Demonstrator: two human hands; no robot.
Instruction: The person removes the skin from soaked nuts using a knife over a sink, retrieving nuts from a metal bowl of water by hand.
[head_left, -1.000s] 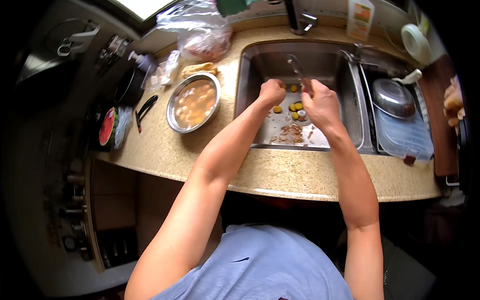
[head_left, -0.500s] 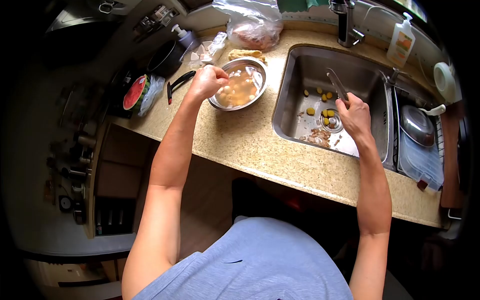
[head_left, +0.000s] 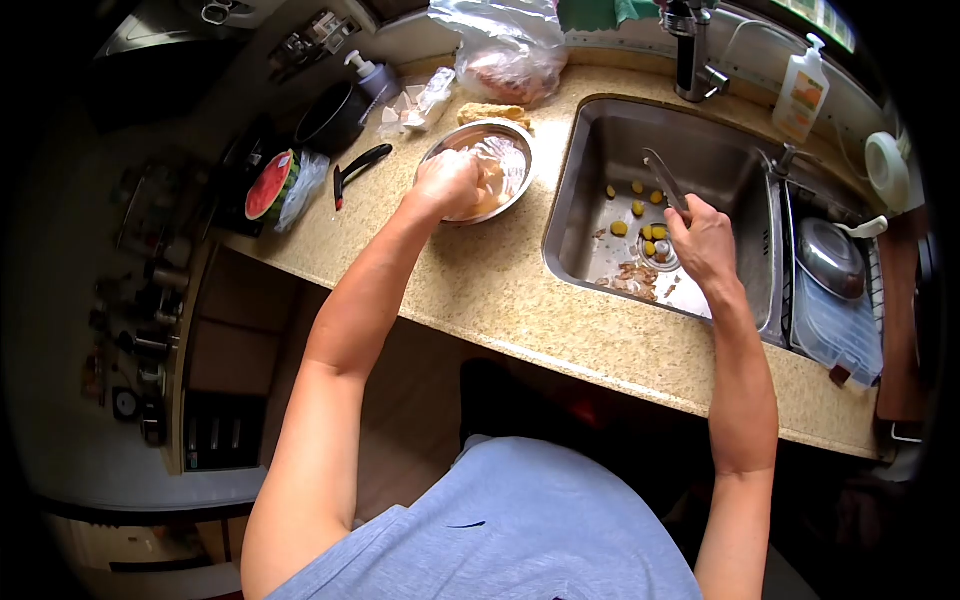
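My left hand [head_left: 448, 182] reaches over the near-left rim of a metal bowl [head_left: 533, 160]. Its fingers curl down into cloudy brownish water with pale lumps; the fingertips are hidden, so I cannot make out what they grip. Over the sink [head_left: 690, 128], my right hand [head_left: 706, 240] is closed round a knife [head_left: 664, 177], its blade pointing up and left. Below the blade, several yellow-green pieces [head_left: 619, 229] lie on the sink floor. Brownish scraps [head_left: 632, 281] are scattered near the drain.
Left of the bowl lies a black-handled peeler [head_left: 366, 160], with a cut watermelon [head_left: 270, 188] beyond. Behind the bowl are a yellowish cloth [head_left: 495, 113] and a plastic bag [head_left: 510, 60]. A faucet [head_left: 690, 60] and soap bottle [head_left: 803, 92] stand behind the sink; a dish rack [head_left: 838, 290] is right.
My left hand has moved right and down from the bowl's rim into the bowl. One more yellow-green piece shows in the sink below the knife. My right hand has shifted slightly.
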